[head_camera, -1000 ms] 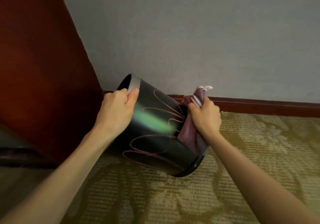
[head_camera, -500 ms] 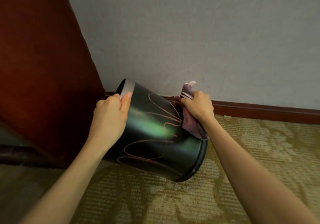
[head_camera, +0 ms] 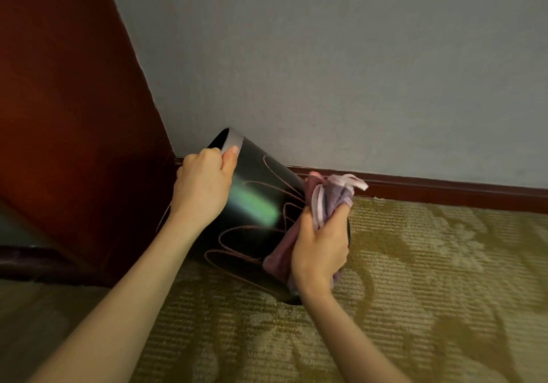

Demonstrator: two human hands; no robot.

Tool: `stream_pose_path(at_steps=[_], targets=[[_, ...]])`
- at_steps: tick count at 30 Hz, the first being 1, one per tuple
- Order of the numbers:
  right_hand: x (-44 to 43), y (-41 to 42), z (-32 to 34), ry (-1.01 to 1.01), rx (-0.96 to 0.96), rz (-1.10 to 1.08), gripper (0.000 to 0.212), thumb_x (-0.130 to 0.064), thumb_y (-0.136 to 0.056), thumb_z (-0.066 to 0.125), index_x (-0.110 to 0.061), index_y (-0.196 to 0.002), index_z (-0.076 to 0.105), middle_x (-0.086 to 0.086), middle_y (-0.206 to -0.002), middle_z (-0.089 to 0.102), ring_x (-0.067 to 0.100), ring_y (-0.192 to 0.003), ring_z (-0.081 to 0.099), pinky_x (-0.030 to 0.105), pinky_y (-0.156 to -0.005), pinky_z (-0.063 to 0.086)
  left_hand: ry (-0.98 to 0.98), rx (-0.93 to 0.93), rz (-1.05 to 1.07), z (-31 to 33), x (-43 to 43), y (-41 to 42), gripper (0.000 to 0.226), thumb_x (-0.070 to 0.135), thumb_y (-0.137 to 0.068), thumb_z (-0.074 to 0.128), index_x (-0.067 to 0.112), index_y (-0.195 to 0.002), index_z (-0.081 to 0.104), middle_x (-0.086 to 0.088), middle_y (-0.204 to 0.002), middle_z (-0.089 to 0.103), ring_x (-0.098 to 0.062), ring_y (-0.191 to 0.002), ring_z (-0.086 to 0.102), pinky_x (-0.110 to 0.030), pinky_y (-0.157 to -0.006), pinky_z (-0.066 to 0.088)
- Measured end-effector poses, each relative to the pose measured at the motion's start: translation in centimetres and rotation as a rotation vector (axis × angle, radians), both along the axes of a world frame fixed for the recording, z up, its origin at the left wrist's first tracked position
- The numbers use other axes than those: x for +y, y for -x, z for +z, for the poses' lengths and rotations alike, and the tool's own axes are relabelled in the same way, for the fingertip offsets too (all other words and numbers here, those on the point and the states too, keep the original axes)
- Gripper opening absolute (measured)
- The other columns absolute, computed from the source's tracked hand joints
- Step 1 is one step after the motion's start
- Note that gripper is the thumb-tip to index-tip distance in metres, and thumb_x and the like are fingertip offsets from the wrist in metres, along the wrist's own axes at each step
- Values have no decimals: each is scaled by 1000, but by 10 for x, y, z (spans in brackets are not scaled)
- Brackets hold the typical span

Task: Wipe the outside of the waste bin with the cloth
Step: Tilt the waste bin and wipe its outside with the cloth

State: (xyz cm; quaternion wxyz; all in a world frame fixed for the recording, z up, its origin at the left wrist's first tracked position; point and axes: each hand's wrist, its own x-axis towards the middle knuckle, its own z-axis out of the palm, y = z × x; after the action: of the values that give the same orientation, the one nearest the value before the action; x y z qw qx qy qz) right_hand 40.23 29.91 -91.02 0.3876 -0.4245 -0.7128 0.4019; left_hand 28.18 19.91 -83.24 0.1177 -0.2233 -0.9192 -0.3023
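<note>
A glossy black waste bin (head_camera: 255,219) with thin pink looping lines is tipped on its side, mouth up-left, base down-right on the carpet. My left hand (head_camera: 204,186) grips its grey rim, thumb on the outside wall. My right hand (head_camera: 320,249) clutches a bunched mauve cloth (head_camera: 329,195) and presses it against the bin's lower right side near the base. Part of the cloth hangs below my palm; its striped edge sticks up above my fingers. The bin's base is mostly hidden behind my right hand.
A dark red wooden panel (head_camera: 68,115) rises at the left, close to the bin's mouth. A grey wall (head_camera: 326,71) with a dark wooden skirting board (head_camera: 444,191) runs behind. Patterned olive carpet (head_camera: 415,293) covers the floor at the right and front.
My right hand has slid the cloth down the bin's side, from near the upper wall toward the base. The left hand keeps its hold on the rim.
</note>
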Motion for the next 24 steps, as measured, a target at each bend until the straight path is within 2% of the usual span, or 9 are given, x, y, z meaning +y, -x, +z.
stream_pose_path(at_steps=[3, 5, 8, 11, 15, 19, 24], targets=[[-6, 0, -1, -45, -30, 8, 27, -26, -85, 56, -27, -87, 29, -5, -81, 48, 21, -68, 49, 30, -61, 29, -11, -1, -36, 4, 3, 0, 48, 36, -98, 35, 1, -69, 50, -21, -75, 57, -41, -77, 54, -38, -61, 31], [-1, 3, 2, -82, -71, 12, 29, -28, -85, 57, -26, -86, 28, 1, -85, 54, 28, -72, 55, 31, -61, 29, -31, -18, -67, 6, 2, 0, 51, 34, -99, 37, -2, -65, 51, -16, -65, 53, -34, -64, 51, -36, -53, 28], [10, 8, 7, -147, -143, 40, 30, -29, -85, 58, -24, -87, 28, 9, -94, 62, 35, -78, 60, 32, -60, 28, -51, -39, -68, 8, 2, -3, 51, 33, -98, 39, 4, -56, 42, -9, -55, 46, -23, -51, 42, -33, -45, 23], [24, 17, 13, -193, -224, 88, 24, -30, -87, 57, -18, -95, 38, 12, -101, 63, 39, -82, 62, 34, -61, 31, -69, -51, -63, 8, 3, -7, 51, 33, -98, 40, 6, -54, 38, -7, -54, 42, -19, -49, 38, -29, -43, 23], [54, 35, 24, -211, -373, 137, 34, -39, -89, 53, -10, -106, 48, 17, -108, 62, 41, -90, 60, 38, -66, 33, -79, -41, -105, 8, 3, -15, 51, 31, -98, 41, 9, -53, 35, -4, -51, 39, -16, -45, 35, -22, -40, 21], [88, 62, 31, -165, -558, 266, 45, -48, -87, 53, -10, -112, 55, 18, -113, 62, 41, -101, 58, 39, -72, 37, -111, -11, -153, 6, 1, -25, 50, 28, -97, 44, 14, -50, 32, 1, -46, 36, -13, -41, 33, -15, -44, 33], [117, 101, 28, -64, -693, 508, 57, -51, -83, 59, -14, -125, 53, 17, -122, 59, 38, -106, 57, 41, -84, 46, -100, -5, -177, 3, -9, -20, 49, 30, -97, 43, 10, -52, 36, -3, -47, 40, -16, -43, 39, -20, -46, 31]])
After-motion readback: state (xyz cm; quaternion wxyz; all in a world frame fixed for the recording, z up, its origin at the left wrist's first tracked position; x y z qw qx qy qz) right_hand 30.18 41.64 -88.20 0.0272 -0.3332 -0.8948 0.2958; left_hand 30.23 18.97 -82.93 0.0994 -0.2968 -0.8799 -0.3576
